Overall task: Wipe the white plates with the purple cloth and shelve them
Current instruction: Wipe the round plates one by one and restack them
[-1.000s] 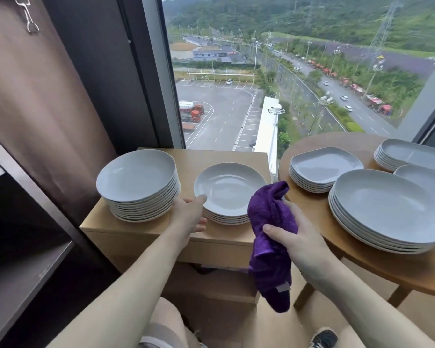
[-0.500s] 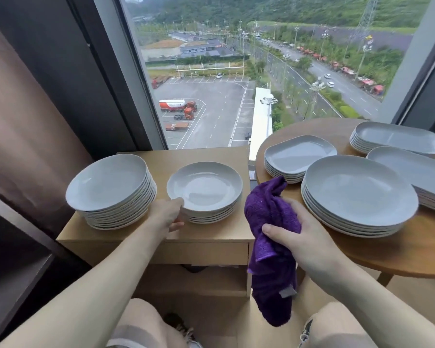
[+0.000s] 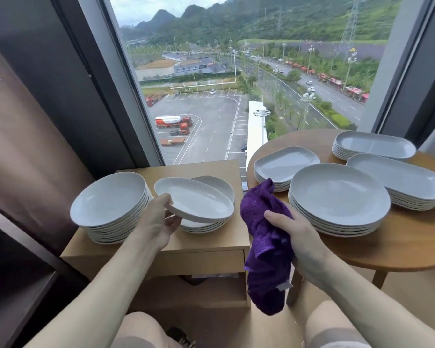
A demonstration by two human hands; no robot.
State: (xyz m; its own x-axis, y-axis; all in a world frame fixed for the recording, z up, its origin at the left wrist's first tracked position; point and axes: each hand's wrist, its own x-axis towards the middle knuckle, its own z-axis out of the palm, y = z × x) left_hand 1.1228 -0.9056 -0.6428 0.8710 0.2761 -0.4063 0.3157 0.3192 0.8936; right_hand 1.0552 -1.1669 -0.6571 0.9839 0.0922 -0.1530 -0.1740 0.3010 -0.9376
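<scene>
The plate (image 3: 195, 199) is tilted, its left rim raised and its right rim low over the small stack (image 3: 206, 223) it came from, so its bowl faces up and toward the right; seen this way it reads as an oval with the long axis running from upper left to lower right. Half a second ago it lay flat on top of that stack on the counter (image 3: 206, 243), with the left hand only touching the stack's near-left edge; now it is lifted clear on the left side. The left hand (image 3: 158, 222) pinches the plate's left rim, thumb on top and fingers curled beneath, forearm reaching in from the lower left. The right hand (image 3: 293, 233) grips the cloth (image 3: 265, 244) bunched in its curled fingers, thumb across the fabric, the cloth's tail hanging down past the counter's front edge, much as before. A taller stack (image 3: 109, 204) stands just left of the lifted plate. More stacks sit on the round table (image 3: 399, 243) to the right.
</scene>
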